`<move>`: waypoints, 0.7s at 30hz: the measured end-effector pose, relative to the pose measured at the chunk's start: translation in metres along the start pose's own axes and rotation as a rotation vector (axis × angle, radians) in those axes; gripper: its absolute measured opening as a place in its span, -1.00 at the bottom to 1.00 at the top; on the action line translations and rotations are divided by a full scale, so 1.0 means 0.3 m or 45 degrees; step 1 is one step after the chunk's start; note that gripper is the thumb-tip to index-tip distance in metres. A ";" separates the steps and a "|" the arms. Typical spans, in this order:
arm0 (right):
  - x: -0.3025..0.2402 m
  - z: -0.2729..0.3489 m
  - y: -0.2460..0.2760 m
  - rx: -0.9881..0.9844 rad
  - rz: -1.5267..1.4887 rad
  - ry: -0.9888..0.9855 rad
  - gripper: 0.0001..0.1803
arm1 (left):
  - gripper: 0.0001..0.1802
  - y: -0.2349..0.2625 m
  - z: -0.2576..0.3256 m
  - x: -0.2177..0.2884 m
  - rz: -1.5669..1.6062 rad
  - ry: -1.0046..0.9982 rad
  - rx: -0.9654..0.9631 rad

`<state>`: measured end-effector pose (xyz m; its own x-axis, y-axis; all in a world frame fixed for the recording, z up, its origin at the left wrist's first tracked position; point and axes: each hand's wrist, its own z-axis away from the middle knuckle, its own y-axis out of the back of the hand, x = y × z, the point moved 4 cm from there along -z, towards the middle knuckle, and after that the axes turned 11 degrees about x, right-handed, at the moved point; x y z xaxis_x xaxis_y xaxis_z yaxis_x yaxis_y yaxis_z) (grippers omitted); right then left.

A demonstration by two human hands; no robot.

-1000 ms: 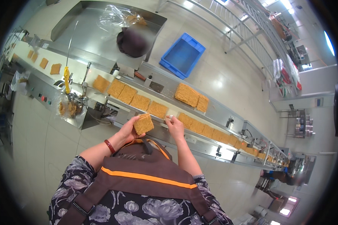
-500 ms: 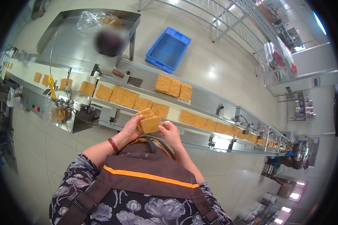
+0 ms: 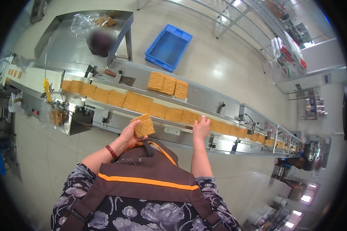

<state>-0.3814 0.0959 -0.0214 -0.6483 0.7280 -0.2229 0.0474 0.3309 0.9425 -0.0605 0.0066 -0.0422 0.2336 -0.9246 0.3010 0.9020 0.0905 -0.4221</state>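
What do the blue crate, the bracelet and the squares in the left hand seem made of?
Blue crate: probably plastic, with even colour and smooth rim. Bracelet: perhaps polished stone or plastic, since it looks dark red and slightly shiny. Squares: seemingly dry food, matte, judging by the golden, rough, grainy surface.

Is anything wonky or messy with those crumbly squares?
A little! The golden squares in the left hand don't line up: one pokes out behind another, so the stack looks crooked. On the metal ledge, the squares show an uneven gap. Otherwise, the long row looks fairly tidy.
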 end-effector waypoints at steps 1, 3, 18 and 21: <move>-0.022 0.000 0.020 0.029 0.041 -0.057 -0.70 | -0.57 0.005 0.005 0.000 0.012 0.002 0.001; -0.071 0.023 -0.044 -0.017 -0.196 0.196 -0.69 | -0.57 0.028 -0.008 -0.004 0.007 -0.008 -0.019; -0.307 0.026 -0.262 -0.217 -0.859 -0.230 -0.68 | -0.58 0.116 0.026 0.047 0.042 0.028 -0.052; -0.126 0.033 -0.203 -0.136 -0.945 -0.479 -0.77 | -0.57 0.115 0.015 0.057 0.024 0.018 -0.077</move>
<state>-0.3524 0.0541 -0.0728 -0.1849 0.5020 -0.8449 -0.3762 0.7581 0.5328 -0.0237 -0.0044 -0.0477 0.2450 -0.9280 0.2806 0.8738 0.0860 -0.4787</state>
